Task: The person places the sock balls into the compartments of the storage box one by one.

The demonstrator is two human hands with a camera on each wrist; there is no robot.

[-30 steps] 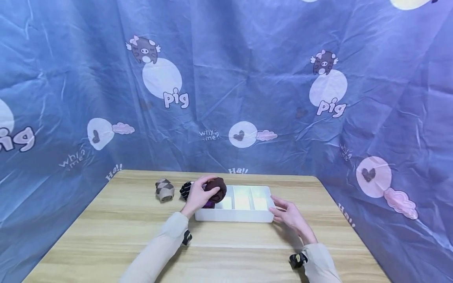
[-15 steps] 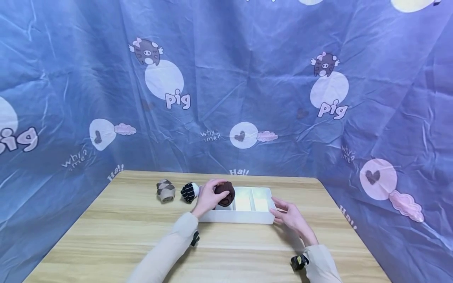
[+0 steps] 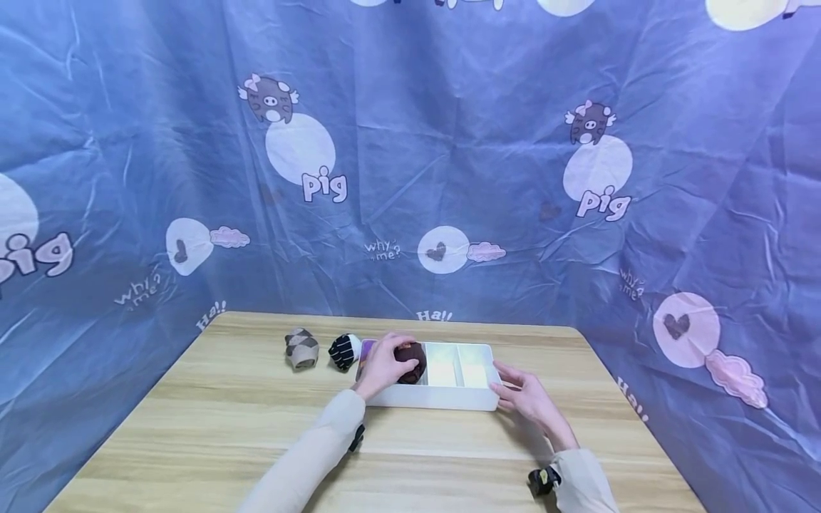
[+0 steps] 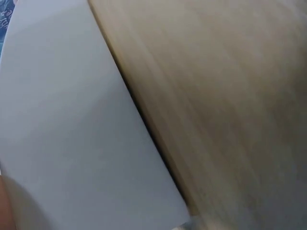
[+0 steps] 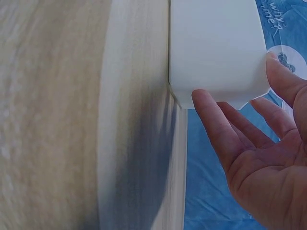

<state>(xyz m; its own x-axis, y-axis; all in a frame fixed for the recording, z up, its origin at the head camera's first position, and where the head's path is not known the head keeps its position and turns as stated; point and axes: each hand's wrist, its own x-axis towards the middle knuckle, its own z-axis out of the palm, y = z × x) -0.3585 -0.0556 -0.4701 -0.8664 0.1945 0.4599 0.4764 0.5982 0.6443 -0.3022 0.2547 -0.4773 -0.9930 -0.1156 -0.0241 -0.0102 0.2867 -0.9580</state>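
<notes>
My left hand (image 3: 387, 367) holds a rolled dark brown sock (image 3: 412, 363) low in the second compartment from the left of a white divided box (image 3: 430, 397). The hand partly covers the leftmost compartment, where something purple (image 3: 367, 348) shows. At the box's right end, my right hand (image 3: 529, 395) touches the wall. In the right wrist view its fingers (image 5: 211, 115) are extended, tips against the white end. The left wrist view shows mostly the box's front wall (image 4: 81, 120); the sock is out of sight there.
Left of the box on the wooden table (image 3: 212, 413) lie a rolled black-and-white striped sock (image 3: 343, 352) and a rolled grey-brown patterned sock (image 3: 301, 349). Two white compartments (image 3: 441, 363) with nothing in them are on the right side. A blue printed curtain (image 3: 398, 157) hangs behind.
My left hand has moved right and down with the brown sock, from above the left part of the box into the second compartment. The right hand stays at the box's end.
</notes>
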